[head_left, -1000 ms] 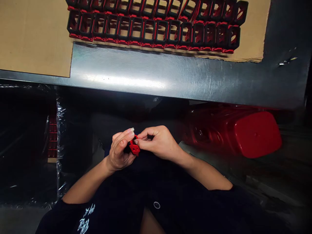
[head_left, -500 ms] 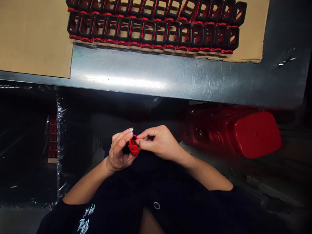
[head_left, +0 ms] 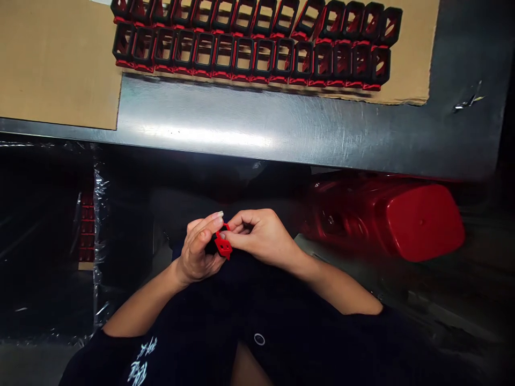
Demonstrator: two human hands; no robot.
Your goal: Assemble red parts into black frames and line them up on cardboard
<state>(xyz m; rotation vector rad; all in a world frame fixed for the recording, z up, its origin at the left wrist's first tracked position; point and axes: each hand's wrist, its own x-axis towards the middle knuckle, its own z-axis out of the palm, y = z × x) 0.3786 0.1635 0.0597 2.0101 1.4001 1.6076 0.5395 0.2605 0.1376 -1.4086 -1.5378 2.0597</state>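
Observation:
A small red and black plastic frame piece (head_left: 223, 247) is held above my lap, its red end facing right. My left hand (head_left: 200, 249) is closed around its darker side, with fingers along the top and the thumb against it. The thumb and forefinger of my right hand (head_left: 259, 234) reach into the red opening and pinch there; what lies between the fingertips is hidden. On the table, two rows of similar black and red frame pieces (head_left: 243, 58) stand side by side on cardboard.
A metal table (head_left: 225, 118) runs across in front of me, with a cardboard sheet (head_left: 56, 64) at its left. To my right is a red plastic stool (head_left: 424, 222). Clear plastic wrap (head_left: 97, 214) hangs at the left, near more red pieces (head_left: 87, 228). A small shiny object (head_left: 469, 103) lies at the table's right.
My right thumb and fingertips have shifted slightly left and deeper into the red opening. The piece has turned a little in my left hand.

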